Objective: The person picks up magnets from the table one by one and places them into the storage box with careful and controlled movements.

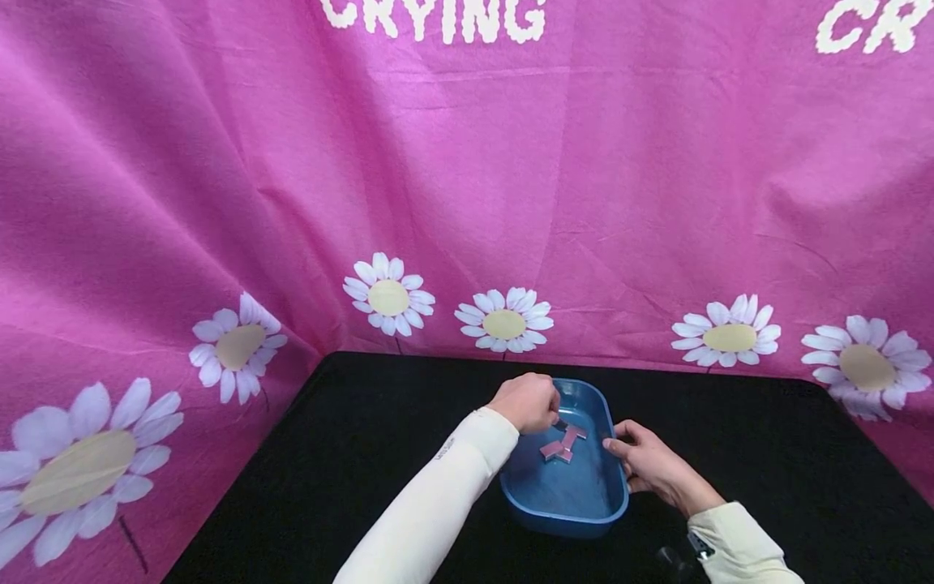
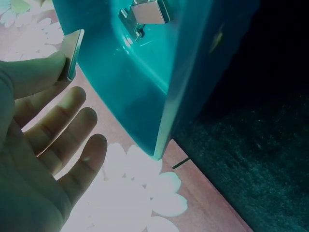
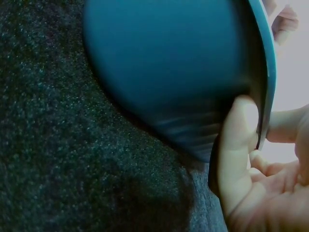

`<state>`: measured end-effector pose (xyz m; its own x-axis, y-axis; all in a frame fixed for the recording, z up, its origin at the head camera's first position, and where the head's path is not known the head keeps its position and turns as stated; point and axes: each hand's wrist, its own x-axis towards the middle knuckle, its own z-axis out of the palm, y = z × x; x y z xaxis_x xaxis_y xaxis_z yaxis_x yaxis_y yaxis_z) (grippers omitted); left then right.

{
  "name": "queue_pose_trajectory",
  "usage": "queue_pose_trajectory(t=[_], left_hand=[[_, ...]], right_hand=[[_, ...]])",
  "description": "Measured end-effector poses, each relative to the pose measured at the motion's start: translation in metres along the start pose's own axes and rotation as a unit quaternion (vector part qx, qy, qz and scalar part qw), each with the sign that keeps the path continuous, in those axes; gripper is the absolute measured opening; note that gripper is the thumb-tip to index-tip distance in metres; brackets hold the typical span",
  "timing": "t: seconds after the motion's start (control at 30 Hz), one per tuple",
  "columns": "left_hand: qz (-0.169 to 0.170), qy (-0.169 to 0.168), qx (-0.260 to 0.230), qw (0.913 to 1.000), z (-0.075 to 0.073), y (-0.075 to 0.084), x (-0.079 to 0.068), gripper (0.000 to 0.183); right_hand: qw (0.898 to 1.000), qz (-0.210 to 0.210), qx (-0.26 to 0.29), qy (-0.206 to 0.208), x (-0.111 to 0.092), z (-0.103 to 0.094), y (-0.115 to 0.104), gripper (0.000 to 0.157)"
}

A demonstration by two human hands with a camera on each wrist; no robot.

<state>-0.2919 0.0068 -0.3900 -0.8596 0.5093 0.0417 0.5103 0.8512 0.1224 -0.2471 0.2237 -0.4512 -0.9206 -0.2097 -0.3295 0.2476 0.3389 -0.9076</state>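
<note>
A blue rectangular tub with rounded corners stands on the black table. My left hand is over the tub's far left side. In the left wrist view its thumb and index finger pinch a small flat shiny rectangular piece, with the other fingers loosely spread. Several similar pinkish, shiny pieces lie together on the tub floor, and one piece shows in the left wrist view. My right hand grips the tub's right rim between thumb and fingers.
The black tabletop spreads around the tub. A pink cloth with daisies and white lettering hangs behind and to the left. A dark, indistinct object lies near the right sleeve.
</note>
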Motion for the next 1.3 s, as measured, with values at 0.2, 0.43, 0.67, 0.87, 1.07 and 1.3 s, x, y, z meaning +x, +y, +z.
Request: queue_pose_trajectory(t=[0.2, 0.43, 0.67, 0.87, 1.07, 1.3], left_hand=[[0.002, -0.004, 0.007, 1.0000, 0.003, 0.000, 0.001, 0.008], [0.008, -0.008, -0.006, 0.9999, 0.005, 0.002, 0.001, 0.007], [0.022, 0.006, -0.026, 0.9994, 0.005, 0.006, -0.001, 0.012], [0.018, 0.017, -0.033, 0.9992, 0.005, 0.005, -0.002, 0.015], [0.017, 0.027, -0.054, 0.9980, -0.004, 0.002, -0.006, 0.008], [0.019, 0.051, -0.075, 0.9957, -0.016, -0.012, -0.022, 0.013]], right_hand=[[1.000, -0.012, 0.002, -0.009, -0.001, 0.000, 0.000, 0.030], [1.000, -0.022, 0.004, 0.001, -0.002, 0.000, -0.001, 0.028], [1.000, -0.021, -0.001, -0.003, -0.002, -0.003, -0.002, 0.031], [0.999, -0.030, 0.003, -0.010, -0.001, 0.002, -0.001, 0.030], [1.000, -0.031, -0.004, -0.005, -0.002, 0.001, -0.003, 0.029], [1.000, -0.017, -0.004, -0.006, -0.006, -0.001, 0.001, 0.030]])
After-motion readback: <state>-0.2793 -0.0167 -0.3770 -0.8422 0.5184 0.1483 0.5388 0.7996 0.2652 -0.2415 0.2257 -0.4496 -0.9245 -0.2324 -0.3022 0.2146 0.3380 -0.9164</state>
